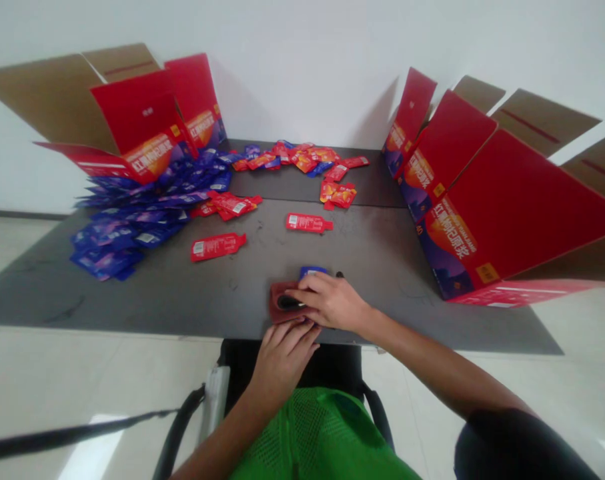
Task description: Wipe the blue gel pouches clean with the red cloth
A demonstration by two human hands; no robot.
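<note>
At the near edge of the grey table, a reddish-brown, soft-looking piece [278,313] lies flat, with a dark oval [288,302] on top whose kind I cannot make out. My right hand [335,303] is over its right side, fingers bent and closed at the dark oval; what they grip is mostly hidden. My left hand [288,347] rests at the table edge, fingers stretched out, their tips touching the near side of the brown piece. Just behind my right hand a blue packet [312,271] shows in part, beside a small black tip [339,274].
Two single red sachets [309,223] lie ahead on the table [372,247]. Heaps of blue sachets [127,230] spread at left, red and orange ones [307,158] along the back. Open red cartons [452,200] stand at right, more cartons [147,127] at back left.
</note>
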